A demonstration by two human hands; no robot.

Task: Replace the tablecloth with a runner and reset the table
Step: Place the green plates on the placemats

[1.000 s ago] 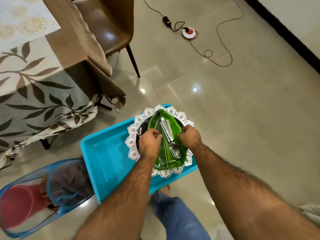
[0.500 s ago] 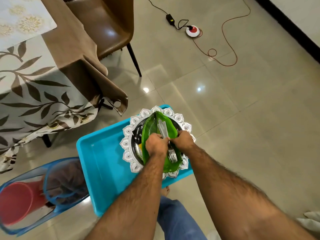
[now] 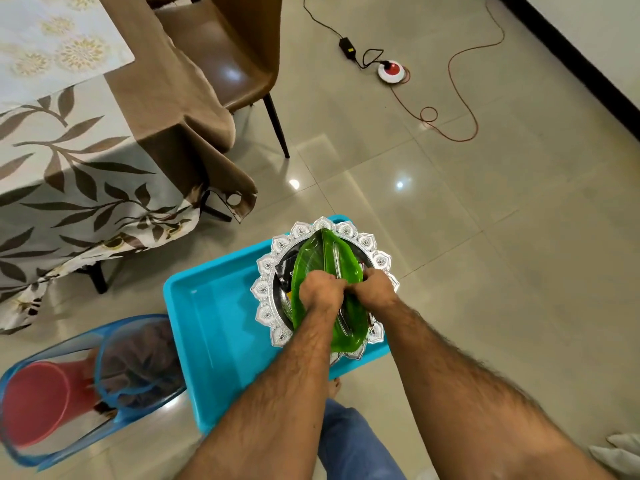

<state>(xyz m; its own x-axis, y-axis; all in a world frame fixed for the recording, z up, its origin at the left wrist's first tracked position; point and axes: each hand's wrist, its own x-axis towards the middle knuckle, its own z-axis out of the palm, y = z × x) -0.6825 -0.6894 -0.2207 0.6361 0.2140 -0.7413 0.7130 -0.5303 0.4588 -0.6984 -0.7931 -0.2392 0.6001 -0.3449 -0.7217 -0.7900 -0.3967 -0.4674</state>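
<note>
A blue tray [image 3: 214,323] lies on the floor and holds an ornate silver plate [image 3: 378,260]. On that plate rests a green leaf-shaped dish [image 3: 311,258] with metal cutlery [image 3: 336,259] along its middle. My left hand [image 3: 322,289] and my right hand [image 3: 375,289] meet knuckle to knuckle over the dish's centre, fingers curled down around the cutlery, which hides most of it. At the left stands the table with a leaf-patterned tablecloth [image 3: 69,188], a brown cloth [image 3: 166,109] and a pale floral runner [image 3: 52,46].
A brown chair [image 3: 225,64] is tucked beside the table. A blue mesh basket [image 3: 86,393] with a red bucket [image 3: 34,400] and dark cloth sits left of the tray. A red cable [image 3: 460,98] and round plug unit [image 3: 393,71] lie on the tiled floor.
Both hands moved from the sides of the green dish inward to its centre and closed over the cutlery. The view has shifted slightly closer.
</note>
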